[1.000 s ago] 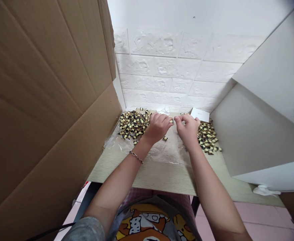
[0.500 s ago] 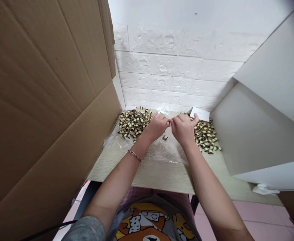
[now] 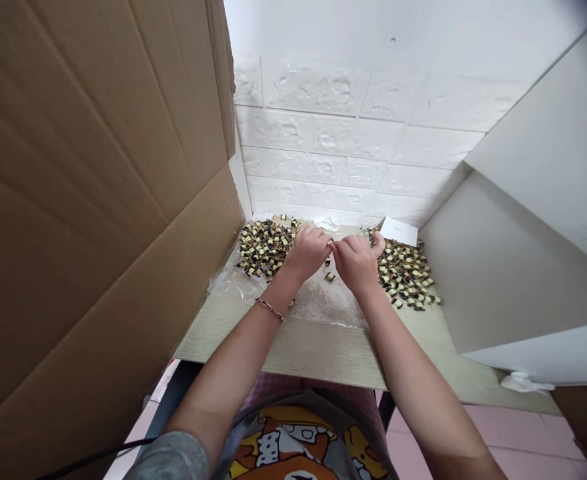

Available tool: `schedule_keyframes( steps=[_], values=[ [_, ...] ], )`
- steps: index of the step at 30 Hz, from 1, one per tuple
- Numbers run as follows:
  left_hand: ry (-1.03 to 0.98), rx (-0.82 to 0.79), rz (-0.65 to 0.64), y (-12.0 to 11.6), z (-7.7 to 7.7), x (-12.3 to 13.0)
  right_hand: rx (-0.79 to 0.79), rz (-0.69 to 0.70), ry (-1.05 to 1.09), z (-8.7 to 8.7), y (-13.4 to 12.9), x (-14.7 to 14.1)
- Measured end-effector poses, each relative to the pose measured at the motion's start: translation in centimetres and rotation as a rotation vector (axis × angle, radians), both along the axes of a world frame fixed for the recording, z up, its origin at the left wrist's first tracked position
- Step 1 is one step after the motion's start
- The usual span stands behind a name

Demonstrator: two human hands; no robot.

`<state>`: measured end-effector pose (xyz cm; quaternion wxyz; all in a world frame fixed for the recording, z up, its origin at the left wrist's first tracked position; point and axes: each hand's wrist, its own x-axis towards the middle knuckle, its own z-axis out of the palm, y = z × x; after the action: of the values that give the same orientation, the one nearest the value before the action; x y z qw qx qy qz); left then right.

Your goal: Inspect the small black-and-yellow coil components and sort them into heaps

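My left hand (image 3: 309, 252) is closed, its fingertips pinching a small yellow-and-black part (image 3: 330, 244) that is mostly covered. Against the same part press the closed fingertips of my right hand (image 3: 356, 261), so both hands meet above the plastic sheet. Many similar small parts lie in a left pile (image 3: 263, 247) beside my left hand. Another pile (image 3: 407, 275) spreads to the right, partly behind my right hand. A loose part (image 3: 329, 277) rests on the clear plastic (image 3: 323, 303) just below my hands, with another dark one near it.
A tall cardboard sheet (image 3: 98, 200) stands along the left of the wooden table (image 3: 323, 350). A white card (image 3: 399, 231) leans at the right pile. White panels (image 3: 513, 267) rise on the right, with a crumpled white item (image 3: 526, 383) by their foot. A brick-pattern wall closes the back.
Both hands have shifted slightly left, the right one more. A second dark part now shows between the hands and the loose one, and one shows beside my left wrist.
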<state>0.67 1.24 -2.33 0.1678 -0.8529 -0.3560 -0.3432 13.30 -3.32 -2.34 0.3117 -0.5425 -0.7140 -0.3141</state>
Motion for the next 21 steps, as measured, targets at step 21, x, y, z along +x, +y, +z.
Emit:
schedule_keyframes(
  steps=[21],
  values=[
    [-0.899, -1.151, -0.681, -0.5, 2.2, -0.3, 0.154, 0.174, 0.484, 1.9, -1.6, -0.6]
  ],
)
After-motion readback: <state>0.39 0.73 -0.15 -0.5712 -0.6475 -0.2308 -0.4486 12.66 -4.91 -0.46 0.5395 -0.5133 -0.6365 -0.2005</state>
